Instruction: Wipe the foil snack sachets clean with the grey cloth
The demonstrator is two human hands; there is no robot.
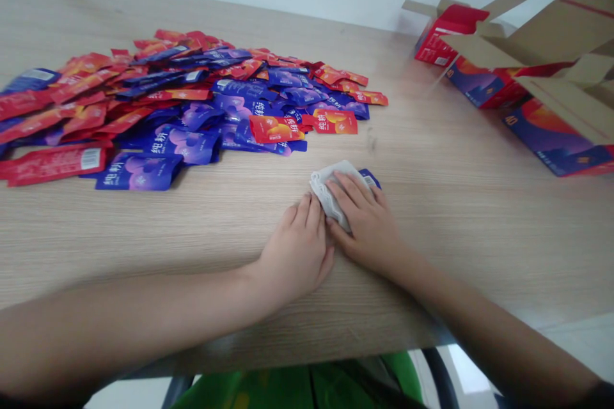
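Under my right hand [367, 220] is a folded white cloth [343, 172], which the fingers hold down on the table with a slight spread. A corner of a purple pouch [370, 177] sticks out from beneath the cloth on the far right side; the rest of it is hidden. My left hand [300, 246] lies beside the cloth, fingers stretched forward and close together, the tips at the cloth's left edge. Whether those tips also touch the pouch cannot be seen.
A wide heap of red and purple pouches [192, 89] covers the back left of the table [215, 223]. At the right stand printed cartons with raised flaps: a small red carton [448, 32], a middle carton [480, 83] and a nearer carton [551, 134]. A wall runs behind.
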